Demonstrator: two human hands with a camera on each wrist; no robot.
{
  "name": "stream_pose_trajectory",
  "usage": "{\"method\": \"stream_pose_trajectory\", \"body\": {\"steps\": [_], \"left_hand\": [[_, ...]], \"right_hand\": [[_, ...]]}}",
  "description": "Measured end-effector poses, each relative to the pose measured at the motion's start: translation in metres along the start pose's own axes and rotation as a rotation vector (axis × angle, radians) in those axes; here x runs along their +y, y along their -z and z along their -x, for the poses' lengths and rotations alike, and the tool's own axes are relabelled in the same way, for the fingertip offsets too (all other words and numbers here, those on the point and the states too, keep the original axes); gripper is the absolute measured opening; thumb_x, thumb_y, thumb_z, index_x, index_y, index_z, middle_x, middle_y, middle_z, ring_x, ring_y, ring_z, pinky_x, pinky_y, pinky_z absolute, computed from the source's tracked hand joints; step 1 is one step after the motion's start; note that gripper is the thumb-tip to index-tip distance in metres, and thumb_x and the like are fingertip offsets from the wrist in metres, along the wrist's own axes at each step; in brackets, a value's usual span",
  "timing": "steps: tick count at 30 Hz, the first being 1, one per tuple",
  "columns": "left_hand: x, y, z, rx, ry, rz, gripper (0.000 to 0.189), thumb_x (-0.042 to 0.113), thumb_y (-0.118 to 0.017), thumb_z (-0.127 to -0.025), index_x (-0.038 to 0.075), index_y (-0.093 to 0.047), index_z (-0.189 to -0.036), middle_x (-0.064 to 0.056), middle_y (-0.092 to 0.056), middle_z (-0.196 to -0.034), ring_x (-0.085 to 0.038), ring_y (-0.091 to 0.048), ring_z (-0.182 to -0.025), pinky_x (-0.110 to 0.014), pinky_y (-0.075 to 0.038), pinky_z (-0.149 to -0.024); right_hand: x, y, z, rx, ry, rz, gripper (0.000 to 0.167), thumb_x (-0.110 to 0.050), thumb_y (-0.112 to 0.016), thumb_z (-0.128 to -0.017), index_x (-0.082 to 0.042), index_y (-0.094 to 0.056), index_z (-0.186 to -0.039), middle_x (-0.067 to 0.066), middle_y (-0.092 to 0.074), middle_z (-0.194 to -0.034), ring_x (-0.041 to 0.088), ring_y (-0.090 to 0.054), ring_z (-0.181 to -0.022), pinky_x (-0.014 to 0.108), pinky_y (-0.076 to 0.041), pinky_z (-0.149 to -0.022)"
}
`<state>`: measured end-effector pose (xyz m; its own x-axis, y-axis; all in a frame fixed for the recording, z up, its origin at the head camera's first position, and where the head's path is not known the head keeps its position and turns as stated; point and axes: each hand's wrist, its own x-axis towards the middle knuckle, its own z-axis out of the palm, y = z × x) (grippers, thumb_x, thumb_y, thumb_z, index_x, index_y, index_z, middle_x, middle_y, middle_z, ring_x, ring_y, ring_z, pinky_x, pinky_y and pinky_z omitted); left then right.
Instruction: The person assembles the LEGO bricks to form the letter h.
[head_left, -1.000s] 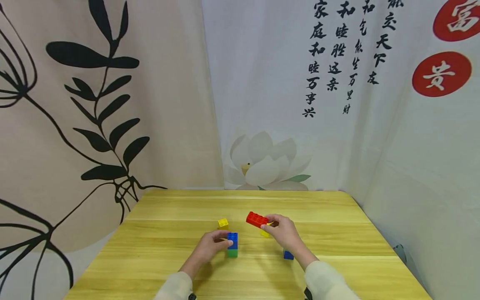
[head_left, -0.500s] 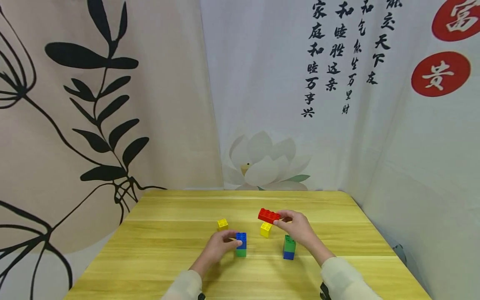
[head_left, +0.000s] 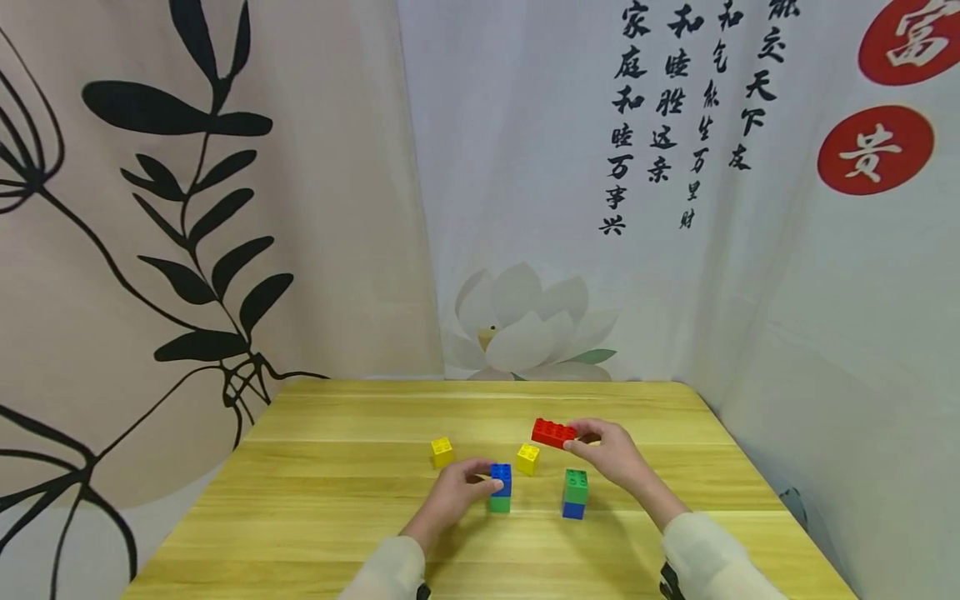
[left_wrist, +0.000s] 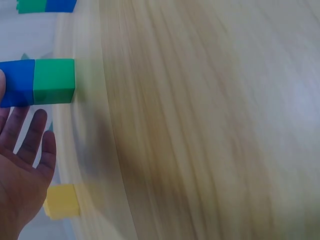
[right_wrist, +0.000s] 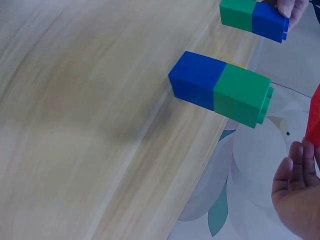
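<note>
My left hand [head_left: 459,492] pinches a blue toy brick [head_left: 501,478] between thumb and fingers. That brick sits on top of a green brick [left_wrist: 55,81], the two forming a small tower. In my right hand [head_left: 611,454] is a long red brick [head_left: 553,432], pinched by its right end and raised over the table. Below and left of that hand stands a second tower, a green brick [head_left: 576,485] over a blue brick [right_wrist: 196,80], touched by neither hand. At the edge of the right wrist view the red brick [right_wrist: 314,120] is only partly seen.
Two yellow bricks stand farther back on the wooden table [head_left: 337,500], one yellow brick [head_left: 442,452] to the left and another yellow brick [head_left: 527,459] near the middle. A printed curtain [head_left: 360,208] hangs behind the table's far edge.
My left hand has shifted right with its blue-and-green tower, nearer the other tower. My right hand has carried the red brick rightward, uncovering the second tower and a yellow brick.
</note>
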<state>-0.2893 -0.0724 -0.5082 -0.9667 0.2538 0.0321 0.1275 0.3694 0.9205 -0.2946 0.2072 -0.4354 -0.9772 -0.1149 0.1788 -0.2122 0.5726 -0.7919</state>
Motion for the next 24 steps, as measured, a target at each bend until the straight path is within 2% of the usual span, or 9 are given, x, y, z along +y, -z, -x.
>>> {"method": "stream_pose_trajectory", "body": {"steps": [20,24], "left_hand": [[0.019,-0.042,-0.018,-0.055,-0.005,0.030,0.036,0.031,-0.076,-0.089,0.013,-0.070,-0.120,0.001,-0.069,-0.113,-0.018,-0.061,-0.098,-0.041,-0.053,-0.087],[0.022,-0.049,-0.020,-0.060,-0.020,0.026,0.036,0.030,-0.076,-0.089,0.011,-0.070,-0.120,0.001,-0.069,-0.111,-0.017,-0.062,-0.096,-0.039,-0.053,-0.085]], "right_hand": [[0.021,0.017,0.010,-0.044,-0.030,-0.031,0.034,-0.021,-0.076,-0.089,-0.007,-0.069,-0.119,0.001,-0.067,-0.102,0.021,-0.059,-0.095,0.032,-0.052,-0.075],[0.024,0.018,0.012,-0.062,-0.023,-0.032,0.033,-0.023,-0.076,-0.089,-0.009,-0.069,-0.118,0.000,-0.067,-0.103,0.022,-0.059,-0.096,0.033,-0.052,-0.075]]}}
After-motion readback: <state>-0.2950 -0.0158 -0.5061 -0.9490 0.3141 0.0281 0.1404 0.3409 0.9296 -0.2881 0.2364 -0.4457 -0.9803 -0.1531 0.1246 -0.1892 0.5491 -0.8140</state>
